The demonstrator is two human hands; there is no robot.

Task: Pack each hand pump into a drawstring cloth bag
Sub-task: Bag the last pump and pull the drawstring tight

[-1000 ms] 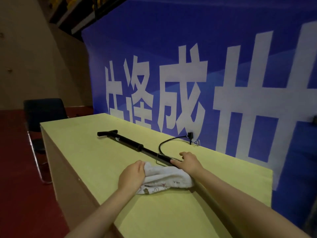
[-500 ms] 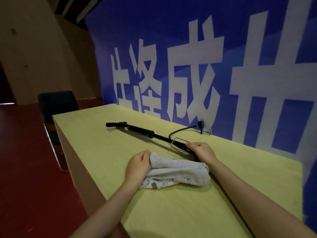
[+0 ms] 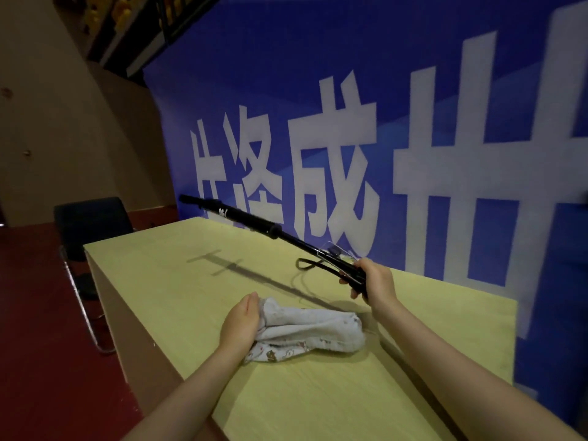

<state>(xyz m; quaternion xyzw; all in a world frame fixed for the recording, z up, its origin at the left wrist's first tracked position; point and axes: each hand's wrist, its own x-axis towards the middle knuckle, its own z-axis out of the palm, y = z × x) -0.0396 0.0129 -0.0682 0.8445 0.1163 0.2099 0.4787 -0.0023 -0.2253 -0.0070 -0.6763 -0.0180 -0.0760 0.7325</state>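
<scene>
A long black hand pump (image 3: 254, 221) is in the air above the yellow table (image 3: 178, 281), tilted up toward the far left. My right hand (image 3: 370, 280) grips its near end, by the wire foot loop. The pump's black hose (image 3: 305, 264) hangs in a loop below it. A white drawstring cloth bag (image 3: 311, 332) with a small printed pattern lies crumpled on the table in front of me. My left hand (image 3: 240, 323) holds the bag's left end, where the cloth bunches against the palm.
A blue banner (image 3: 381, 122) with large white characters stands right behind the table's far edge. A black chair (image 3: 90, 226) on a metal frame sits on the red floor at the table's far left corner.
My right hand has lifted the pump off the table; its far end now points up and left. My left hand stays on the bag. The camera view tilted up.
</scene>
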